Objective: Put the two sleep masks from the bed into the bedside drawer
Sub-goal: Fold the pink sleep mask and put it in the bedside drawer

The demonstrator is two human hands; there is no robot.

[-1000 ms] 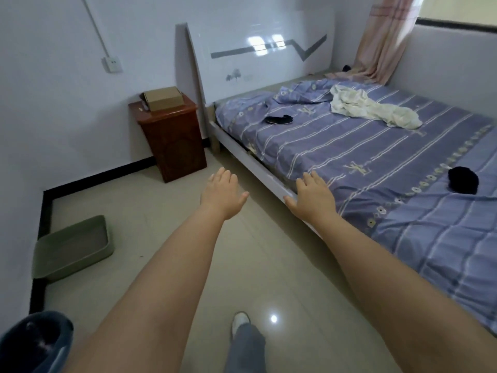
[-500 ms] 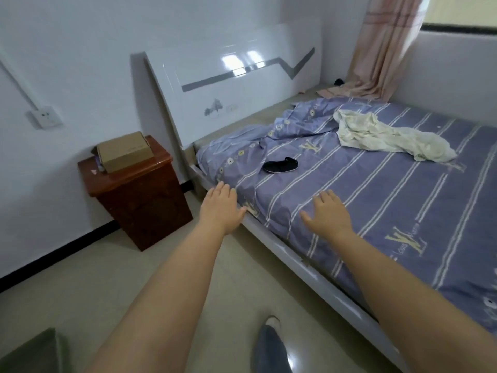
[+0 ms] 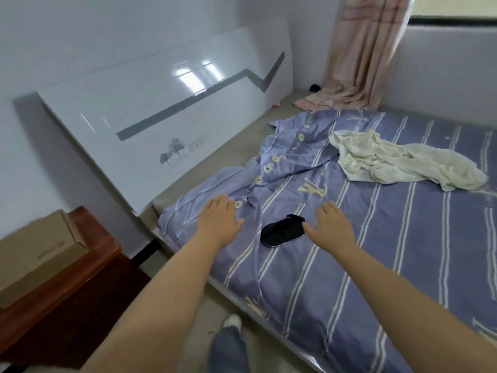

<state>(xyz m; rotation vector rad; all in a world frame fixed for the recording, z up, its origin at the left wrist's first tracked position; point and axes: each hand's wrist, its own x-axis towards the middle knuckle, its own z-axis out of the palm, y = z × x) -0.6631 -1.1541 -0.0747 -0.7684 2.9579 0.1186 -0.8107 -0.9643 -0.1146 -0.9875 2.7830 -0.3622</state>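
A black sleep mask [image 3: 282,230] lies flat on the purple striped bedspread [image 3: 376,251], near the head of the bed. My right hand [image 3: 329,227] hovers just right of it, fingers spread, thumb almost at the mask's edge, holding nothing. My left hand [image 3: 219,220] is stretched out over the bedspread to the mask's left, also empty with fingers apart. The reddish-brown bedside cabinet [image 3: 67,289] stands at the lower left, beside the bed; its drawer front is not visible. A second mask is not in view.
A cardboard box [image 3: 35,254] sits on top of the cabinet. A crumpled white cloth [image 3: 398,162] lies on the bed farther right. The white headboard [image 3: 161,114] leans behind, a pink curtain [image 3: 357,55] hangs at the far corner. My leg and foot [image 3: 231,343] stand on the floor.
I have stepped closer to the head of the bed. Both hands moved forward over the bedspread, and the mask now lies between them. The black item farther down the bed has left the view.
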